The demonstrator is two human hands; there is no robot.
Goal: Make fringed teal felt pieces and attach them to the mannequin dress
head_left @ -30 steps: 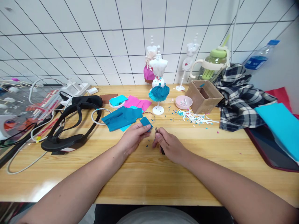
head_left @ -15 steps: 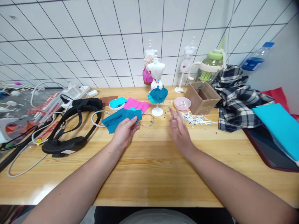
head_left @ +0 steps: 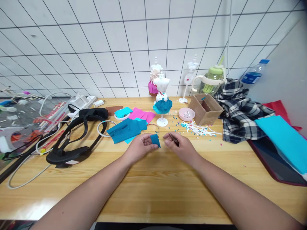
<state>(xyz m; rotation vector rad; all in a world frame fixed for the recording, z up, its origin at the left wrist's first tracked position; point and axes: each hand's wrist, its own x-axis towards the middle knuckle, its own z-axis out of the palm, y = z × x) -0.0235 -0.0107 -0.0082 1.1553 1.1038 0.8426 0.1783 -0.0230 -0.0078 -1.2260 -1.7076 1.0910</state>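
Observation:
My left hand (head_left: 140,146) pinches a small teal fabric piece (head_left: 155,140) just above the wooden table (head_left: 153,188). Close to its right, my right hand (head_left: 178,146) is closed around small dark scissors (head_left: 173,138), their tip pointing toward the fabric piece. Behind my hands lie a larger teal cloth (head_left: 126,128) and a thin metal ring (head_left: 152,127). A white mini mannequin with a teal skirt (head_left: 162,101) stands further back.
Pink cloth (head_left: 141,114), a pink dish (head_left: 186,114), a cardboard box (head_left: 205,108) and paper scraps (head_left: 200,129) sit behind. A black headset (head_left: 74,137) with cables lies left. Plaid cloth (head_left: 240,110), a green jug (head_left: 211,83) and turquoise fabric (head_left: 284,137) are on the right.
My right hand, open and reaching toward the dish half a second ago, has come back closed on the scissors. My left hand left the large teal cloth and now holds the small piece.

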